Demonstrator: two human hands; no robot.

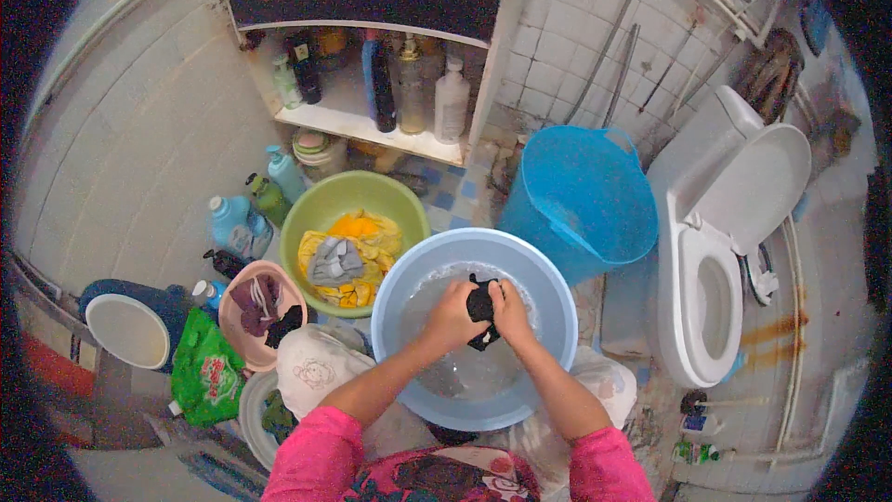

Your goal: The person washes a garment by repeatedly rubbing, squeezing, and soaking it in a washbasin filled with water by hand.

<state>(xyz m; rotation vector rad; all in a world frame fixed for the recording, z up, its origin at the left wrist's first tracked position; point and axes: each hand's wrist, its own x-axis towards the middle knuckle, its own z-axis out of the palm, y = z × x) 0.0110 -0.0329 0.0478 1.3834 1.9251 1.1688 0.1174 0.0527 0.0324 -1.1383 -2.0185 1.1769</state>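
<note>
Both my hands meet over a light blue basin [548, 316] holding soapy water. My left hand [452, 314] and my right hand [510, 310] are each closed on a small black cloth [481, 309], bunched between them just above the water. Part of the cloth hangs down below my fingers. My pink sleeves come in from the lower edge.
A green basin [311, 214] with yellow and grey clothes sits at the left, a pink bowl [234, 325] with dark clothes beside it. A big blue bucket [581, 200] stands behind, a white toilet [715, 270] at the right. Bottles fill a shelf [358, 121] and the floor.
</note>
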